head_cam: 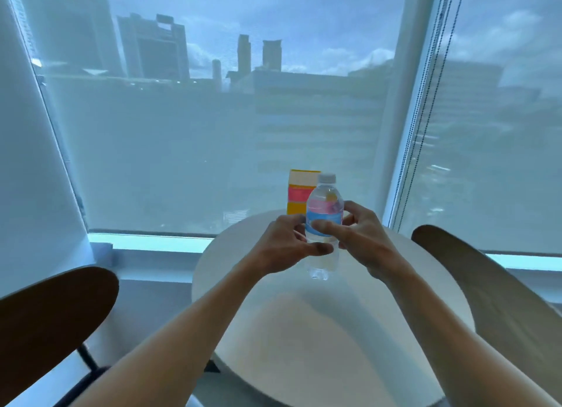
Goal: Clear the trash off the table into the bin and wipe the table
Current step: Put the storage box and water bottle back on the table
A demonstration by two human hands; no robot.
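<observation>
A small clear plastic water bottle (324, 199) with a white cap and a pink and blue label is held upright above the round white table (304, 330). My left hand (286, 245) grips it from the left, thumb across its lower part. My right hand (359, 239) grips it from the right, fingers curled round the label. Behind the bottle, at the table's far edge, stands a yellow, pink and orange carton (299, 190), partly hidden by the bottle.
A dark wooden chair back (51, 315) stands at the left and a lighter wooden chair back (492, 285) at the right. A large window with a sheer blind (213, 132) and a low sill lies straight behind the table. No bin is in view.
</observation>
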